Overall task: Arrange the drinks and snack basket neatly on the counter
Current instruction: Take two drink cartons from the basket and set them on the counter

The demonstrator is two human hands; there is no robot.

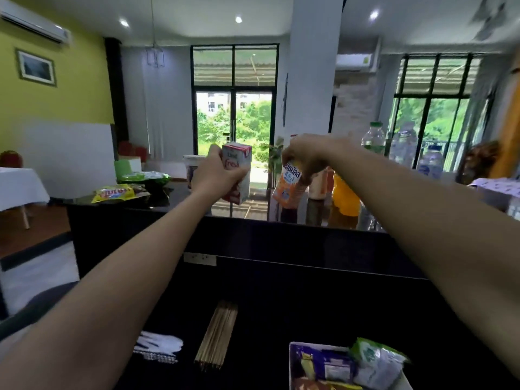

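Note:
My left hand (212, 175) grips a white and red drink carton (239, 170), held a little above the glossy black counter (157, 204). My right hand (306, 159) grips the top of an orange drink carton (288, 190), tilted, its base close to the counter. An orange juice bottle (344, 198) and a brownish bottle (319, 184) stand just right of it. Clear water bottles (372, 139) stand further right. A white snack basket (346, 367) with several packets sits at the bottom, below the counter.
Snack bags, yellow (116, 194) and green (143, 177), lie on the counter's left end. A white tub (192, 164) stands behind my left hand. On the lower black surface lie wooden skewers (218, 336) and white gloves (159, 344). A white-clothed table (19, 187) is far left.

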